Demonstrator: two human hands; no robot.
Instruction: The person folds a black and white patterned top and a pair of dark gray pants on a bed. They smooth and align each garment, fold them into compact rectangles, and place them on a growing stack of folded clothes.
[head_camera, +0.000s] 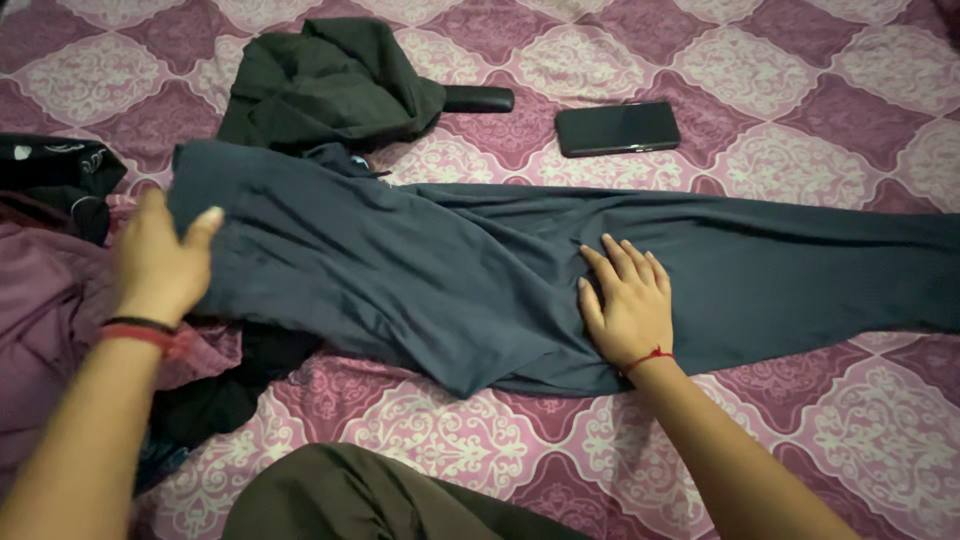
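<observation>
A pair of dark blue pants lies spread out across a bed with a pink and purple patterned cover. The legs of the pants run off to the right side, and the waist end is on the left.

The right hand rests flat on the pants, near the middle. Its fingers are stretched out and a little apart — it presses down but grips nothing. A thin red thread is tied around that wrist.

The left hand is up over the waist end of the pants, blurry, with the thumb sticking out. The fingers look loosely open (it is hard to tell if they touch the cloth). This wrist has a red band and a black band on it.

Above the pants sits a bunched-up dark green garment. Just beside it is a small black case, and a little to the right lies a black phone, flat on the cover.

On the left edge there is a heap of clothes — purple and black ones, partly under the pants. At the bottom is the person's knee in dark olive cloth.
</observation>
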